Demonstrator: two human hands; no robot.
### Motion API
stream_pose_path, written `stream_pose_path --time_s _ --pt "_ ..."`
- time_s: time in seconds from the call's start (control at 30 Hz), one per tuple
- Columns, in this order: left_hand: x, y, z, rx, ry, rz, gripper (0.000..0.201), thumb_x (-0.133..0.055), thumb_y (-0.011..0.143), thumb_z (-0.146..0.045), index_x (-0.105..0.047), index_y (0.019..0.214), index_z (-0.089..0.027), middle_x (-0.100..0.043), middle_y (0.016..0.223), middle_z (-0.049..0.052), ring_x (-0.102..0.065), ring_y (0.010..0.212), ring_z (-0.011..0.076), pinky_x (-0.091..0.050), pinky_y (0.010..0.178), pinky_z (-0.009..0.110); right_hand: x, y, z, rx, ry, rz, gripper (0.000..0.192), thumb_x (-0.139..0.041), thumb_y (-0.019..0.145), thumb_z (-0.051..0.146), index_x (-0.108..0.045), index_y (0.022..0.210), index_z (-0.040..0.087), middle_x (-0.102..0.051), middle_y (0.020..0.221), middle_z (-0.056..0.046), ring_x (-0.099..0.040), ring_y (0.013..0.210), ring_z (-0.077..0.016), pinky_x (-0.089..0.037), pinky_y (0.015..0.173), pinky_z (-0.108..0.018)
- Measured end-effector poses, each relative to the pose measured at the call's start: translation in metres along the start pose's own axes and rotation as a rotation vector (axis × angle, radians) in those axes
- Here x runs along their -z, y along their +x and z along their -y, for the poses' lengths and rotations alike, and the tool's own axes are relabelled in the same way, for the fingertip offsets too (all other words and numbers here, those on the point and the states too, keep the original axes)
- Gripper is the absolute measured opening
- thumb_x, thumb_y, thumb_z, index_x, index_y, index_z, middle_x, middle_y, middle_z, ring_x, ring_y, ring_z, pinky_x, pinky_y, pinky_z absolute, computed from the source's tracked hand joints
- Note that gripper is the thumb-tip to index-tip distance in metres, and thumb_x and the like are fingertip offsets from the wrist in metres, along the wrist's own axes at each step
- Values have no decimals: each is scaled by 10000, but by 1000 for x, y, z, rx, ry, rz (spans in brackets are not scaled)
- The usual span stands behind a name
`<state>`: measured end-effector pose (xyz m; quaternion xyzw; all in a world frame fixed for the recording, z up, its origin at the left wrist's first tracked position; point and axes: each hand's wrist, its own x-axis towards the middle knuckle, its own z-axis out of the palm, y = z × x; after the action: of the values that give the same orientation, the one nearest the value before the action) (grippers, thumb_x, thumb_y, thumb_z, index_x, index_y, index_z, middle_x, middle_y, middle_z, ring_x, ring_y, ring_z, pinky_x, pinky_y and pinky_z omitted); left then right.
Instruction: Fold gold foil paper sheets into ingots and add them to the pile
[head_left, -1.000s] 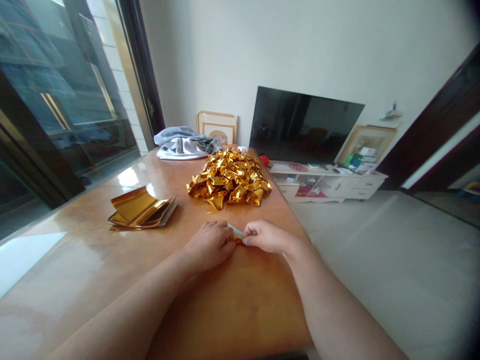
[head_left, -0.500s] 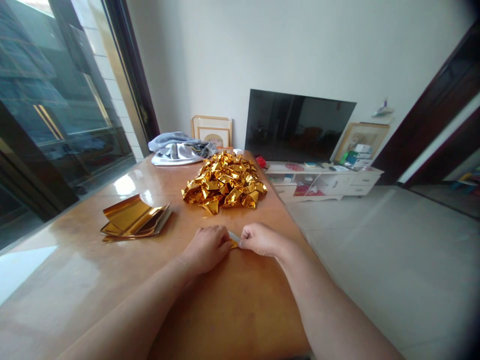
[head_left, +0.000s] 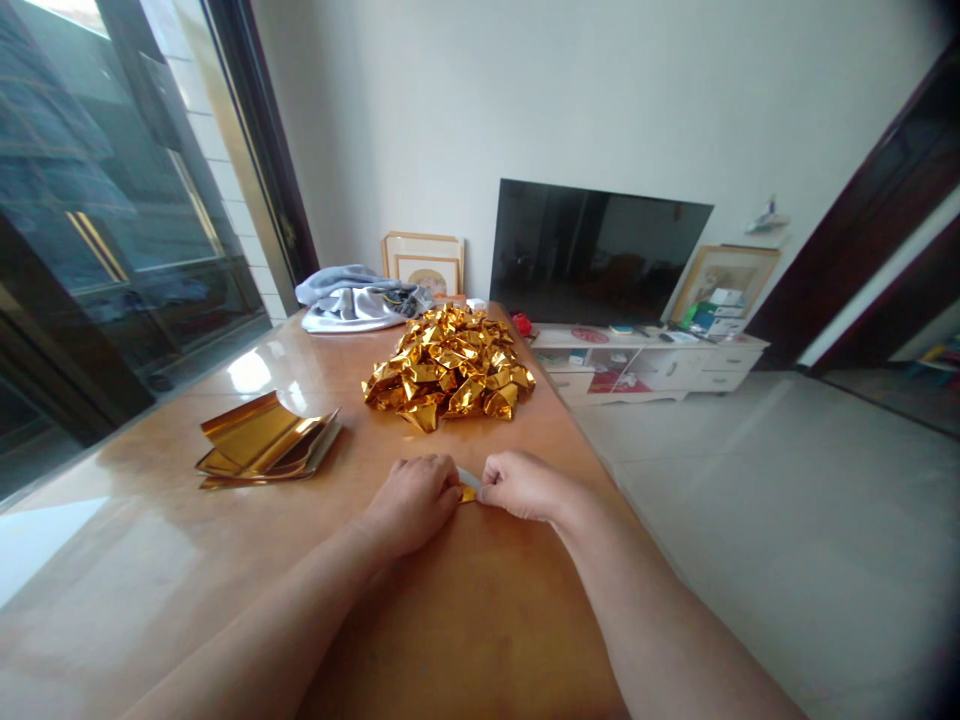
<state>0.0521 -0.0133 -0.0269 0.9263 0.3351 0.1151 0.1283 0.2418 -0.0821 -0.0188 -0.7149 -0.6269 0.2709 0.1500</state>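
Between my two hands is a small sheet of gold foil paper (head_left: pixel 468 494), pale on its other side and partly folded. My left hand (head_left: pixel 420 500) is closed on its left end, fingers curled and resting at the tabletop. Pinching the right end is my right hand (head_left: pixel 521 484). Most of the sheet is hidden by the fingers. Just beyond my hands lies a heap of folded gold foil pieces (head_left: pixel 454 365). To the left sits a loose stack of flat gold foil sheets (head_left: pixel 270 440), its top sheets curling up.
The glossy wooden table (head_left: pixel 465 620) has its right edge close to my right forearm. Bundled grey-blue cloth (head_left: pixel 352 300) lies at the far end. Beyond stand picture frames (head_left: pixel 425 265), a television (head_left: pixel 596 250) and a low white cabinet (head_left: pixel 667 365).
Both hands keep their hold in nearly the same place. The foil between them shows slightly more gold along its near edge.
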Motion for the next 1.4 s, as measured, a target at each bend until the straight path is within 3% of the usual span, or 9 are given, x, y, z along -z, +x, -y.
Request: stream_pose_path --time_s 0.2,0.53,0.7,0.9,1.1,1.17,1.3,1.4 --pt "3 -2 0 -2 -29 -7 64 -544 863 -275 -571 905 -234 -690 901 18 -624 818 205 -379 658 284 0 -1 -1 9 -40 -26 123 -726 781 303 -670 821 200 -634 690 32 -499 616 -111 -262 531 -226" --pt "0 -2 7 -96 -112 -8 121 -534 904 -274 -643 956 -260 -692 966 7 -623 941 206 -427 817 296 2 -2 0 34 -71 -14 77 -663 801 284 -673 838 217 -679 752 22 -520 609 -112 -266 515 -230" --pt "2 -3 6 -89 -136 0 131 -548 903 -285 -662 963 -260 -695 968 2 -621 933 202 -424 786 288 -2 0 -6 53 -67 -10 68 -634 827 264 -678 840 214 -667 732 26 -505 596 -110 -252 509 -234" --pt "1 -2 7 -77 -132 -5 138 -560 891 -293 -666 975 -262 -693 977 0 -621 918 192 -415 755 277 -5 1 -6 12 -73 -35 215 -656 851 427 -657 819 214 -638 723 20 -488 608 -115 -240 521 -239" --pt "3 -2 5 -62 -122 6 147 -552 885 -306 -669 965 -268 -694 968 2 -619 892 187 -410 742 270 -1 -1 -5 30 -77 -35 86 -666 833 305 -648 865 228 -662 797 24 -516 662 -122 -263 540 -235" --pt "4 -2 4 -55 -116 3 148 -554 876 -299 -669 963 -269 -696 958 0 -620 894 189 -408 746 272 -1 -2 -5 22 -65 -34 133 -653 857 362 -646 876 231 -667 807 19 -518 663 -124 -263 540 -237" --pt "4 -3 3 -52 -120 0 154 -557 862 -282 -670 966 -263 -702 969 3 -627 918 193 -419 759 275 -6 -1 -3 -10 -111 -64 446 -556 870 665 -638 840 228 -653 745 6 -486 604 -130 -235 524 -259" --pt "3 -3 4 -62 -133 0 161 -544 863 -266 -672 961 -262 -707 978 5 -631 944 196 -432 790 278 -10 1 -3 -17 -155 -96 490 -557 845 709 -632 826 226 -641 730 5 -470 590 -127 -219 522 -266"
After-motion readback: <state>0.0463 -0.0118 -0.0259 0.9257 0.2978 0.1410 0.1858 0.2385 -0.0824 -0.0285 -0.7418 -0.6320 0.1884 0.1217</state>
